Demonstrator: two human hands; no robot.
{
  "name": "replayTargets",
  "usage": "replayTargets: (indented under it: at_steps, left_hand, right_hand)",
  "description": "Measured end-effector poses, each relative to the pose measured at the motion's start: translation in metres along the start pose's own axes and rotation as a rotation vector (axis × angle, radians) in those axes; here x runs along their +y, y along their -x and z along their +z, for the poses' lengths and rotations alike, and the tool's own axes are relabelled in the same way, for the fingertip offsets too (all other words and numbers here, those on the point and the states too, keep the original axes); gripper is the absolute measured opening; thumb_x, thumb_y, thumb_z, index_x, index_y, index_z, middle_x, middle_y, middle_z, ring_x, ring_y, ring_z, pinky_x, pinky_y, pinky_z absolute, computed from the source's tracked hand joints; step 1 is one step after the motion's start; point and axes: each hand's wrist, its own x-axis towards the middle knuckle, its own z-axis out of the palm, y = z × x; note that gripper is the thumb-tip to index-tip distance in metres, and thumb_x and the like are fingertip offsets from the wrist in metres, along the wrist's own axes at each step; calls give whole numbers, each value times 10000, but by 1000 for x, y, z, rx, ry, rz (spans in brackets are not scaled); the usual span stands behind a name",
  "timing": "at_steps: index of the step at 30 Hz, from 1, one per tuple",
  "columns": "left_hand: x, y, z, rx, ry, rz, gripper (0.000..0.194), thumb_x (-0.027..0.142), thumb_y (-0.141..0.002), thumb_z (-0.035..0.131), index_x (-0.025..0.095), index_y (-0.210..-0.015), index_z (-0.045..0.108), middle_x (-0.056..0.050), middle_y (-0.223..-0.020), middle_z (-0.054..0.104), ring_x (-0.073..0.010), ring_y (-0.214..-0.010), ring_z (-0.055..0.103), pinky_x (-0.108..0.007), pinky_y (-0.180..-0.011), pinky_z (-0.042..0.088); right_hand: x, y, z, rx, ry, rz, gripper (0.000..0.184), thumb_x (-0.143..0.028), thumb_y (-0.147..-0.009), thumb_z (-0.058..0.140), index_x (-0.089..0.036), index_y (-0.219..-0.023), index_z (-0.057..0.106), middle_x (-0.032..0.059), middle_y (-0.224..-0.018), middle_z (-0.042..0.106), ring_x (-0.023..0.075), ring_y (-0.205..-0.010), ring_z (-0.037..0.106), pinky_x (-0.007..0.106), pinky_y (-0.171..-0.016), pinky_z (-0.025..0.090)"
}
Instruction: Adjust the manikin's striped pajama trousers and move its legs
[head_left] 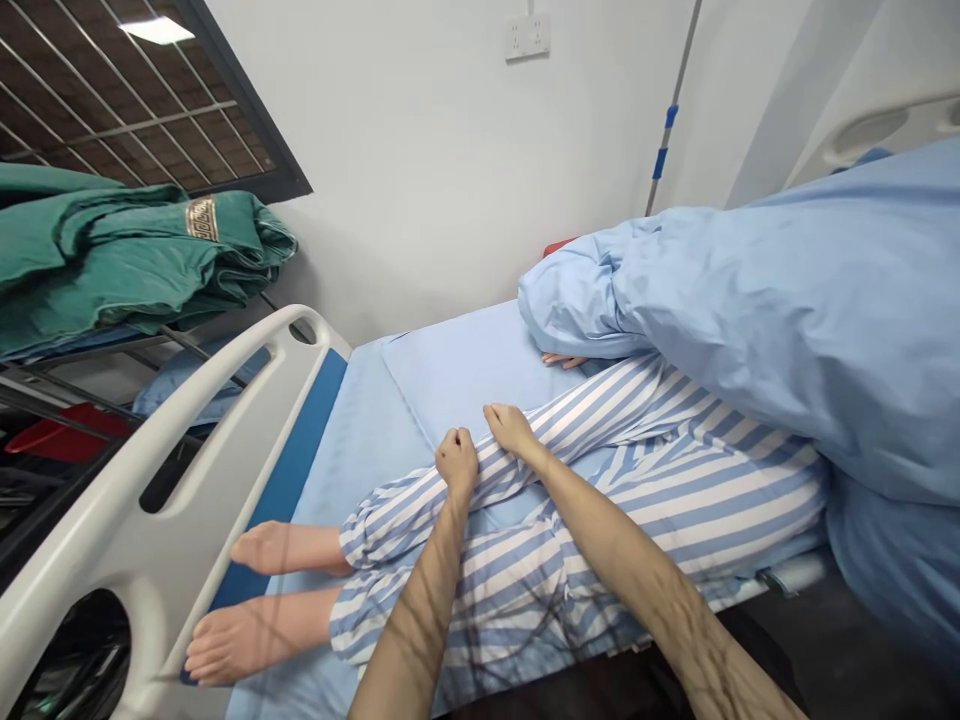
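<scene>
A manikin in blue-and-white striped trousers (697,490) lies on the bed, its bare feet (244,635) at the left end. My left hand (457,460) is closed in a fist against its far lower leg. Closed in a fist too, my right hand (510,428) rests on that same leg, a little to the right and nearer the knee. Nothing shows in either fist; the palm sides are hidden. Folded back over the upper body is a light blue quilt (780,290), and a manikin hand (564,360) peeks out under its edge.
At the left stands the bed's white footboard (210,500) with cut-out grips. Beyond it, folded green cloth (142,250) lies on a rack above a red basin (64,435). A thin pole (679,90) and a socket plate (527,37) are at the back wall.
</scene>
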Motion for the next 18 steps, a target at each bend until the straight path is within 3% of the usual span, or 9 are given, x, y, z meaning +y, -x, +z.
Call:
replayTargets:
  at_steps: [4,9,13,18]
  left_hand:
    - [0,1,-2,-10,17,8,373,218,-872,431,212,-522,302,33,-529,363,-128,-568,311,-281,-606,228]
    - [21,-14,-2,-69,70,2,356,225,-832,440,215,-489,349,30,-494,388,-124,-554,371,-269,-598,280]
    - [43,-20,13,-55,217,4,321,272,-825,402,213,-510,413,27,-502,432,-126,-559,415,-261,-594,323]
    - [39,2,34,-54,150,11,368,305,-838,414,205,-486,377,17,-498,399,-131,-574,372,-288,-596,260]
  right_hand:
    - [23,0,10,16,-131,31,458,-323,-1024,349,-182,-652,576,-15,-613,553,115,-614,468,225,-611,288]
    - [26,-7,13,63,-252,38,448,-319,-1006,387,-187,-603,530,-34,-573,493,110,-592,426,231,-600,290]
    - [28,-8,14,66,-321,50,453,-320,-1006,377,-196,-592,513,-22,-583,501,120,-615,451,239,-613,311]
    - [26,-9,12,71,-351,122,429,-330,-997,378,-204,-622,543,2,-617,550,142,-646,493,256,-637,334]
